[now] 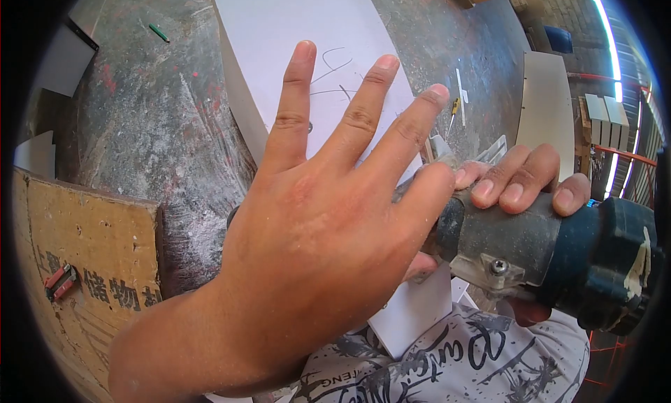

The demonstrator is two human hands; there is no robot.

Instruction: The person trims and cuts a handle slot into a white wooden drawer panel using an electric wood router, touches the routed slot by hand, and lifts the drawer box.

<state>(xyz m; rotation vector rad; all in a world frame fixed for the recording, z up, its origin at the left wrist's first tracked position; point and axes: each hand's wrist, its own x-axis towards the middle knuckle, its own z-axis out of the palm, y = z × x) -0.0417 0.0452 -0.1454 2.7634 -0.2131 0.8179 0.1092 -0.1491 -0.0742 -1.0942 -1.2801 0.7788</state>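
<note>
My left hand (314,214) fills the middle of the view, back towards me. Three of its fingers stretch out spread; the index finger and thumb bend round the front end of a dark cylindrical power tool (514,242), which looks like a trim router. A clear plastic bracket (489,272) with a screw sits on its side. From behind, my right hand (524,179) wraps the tool's body, fingertips on top. Much of the tool's front is hidden behind my left hand. Beyond my fingers lies a white board (300,19) with pencil marks.
A smaller white board (412,316) sits below the tool, by my patterned clothing (482,354). At left, a red-handled tool (61,283) rests on a brown printed panel (105,228). A green pencil (159,33) and yellow-handled tool (456,106) lie on the dusty surface (161,103).
</note>
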